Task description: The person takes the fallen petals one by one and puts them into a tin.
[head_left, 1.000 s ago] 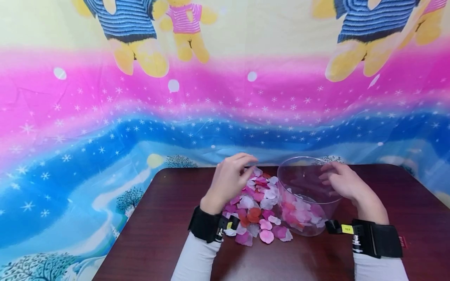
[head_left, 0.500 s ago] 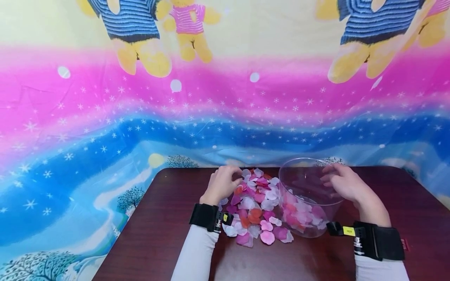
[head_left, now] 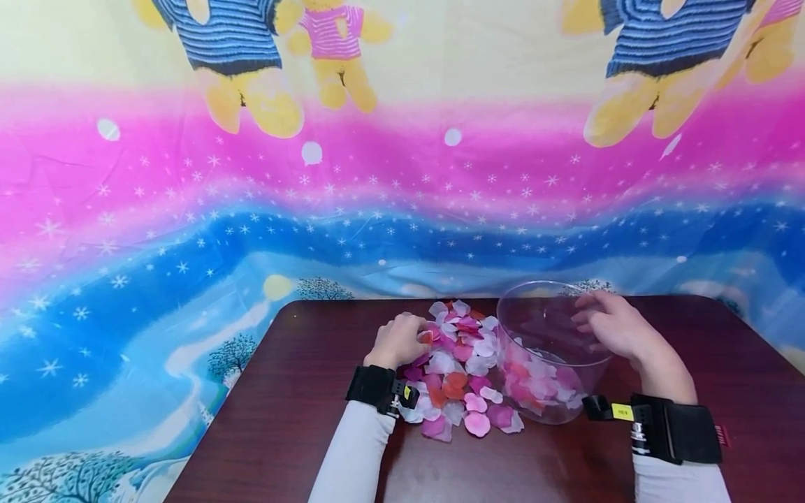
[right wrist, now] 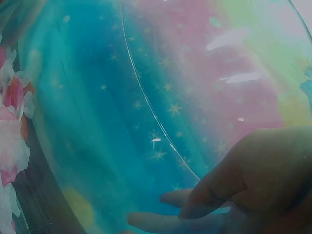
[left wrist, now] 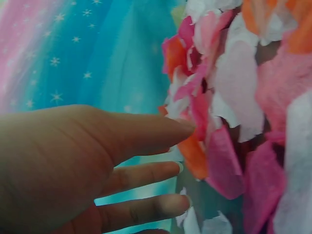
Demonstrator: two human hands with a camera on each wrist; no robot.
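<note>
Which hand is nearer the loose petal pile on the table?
Left. The left hand has its fingers in the petal pile; the right hand holds the clear container beside the pile.

I'm looking at thin, matt cloth petals lying beside the clear, glossy plastic bowl; under the bowl, the dark wood table is shining smoothly.

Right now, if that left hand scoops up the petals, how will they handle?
The petals look thin and crumpled, so probably floppy and very light. Loosely heaped, they would likely scatter or slip from the left hand, not lift as one.
</note>
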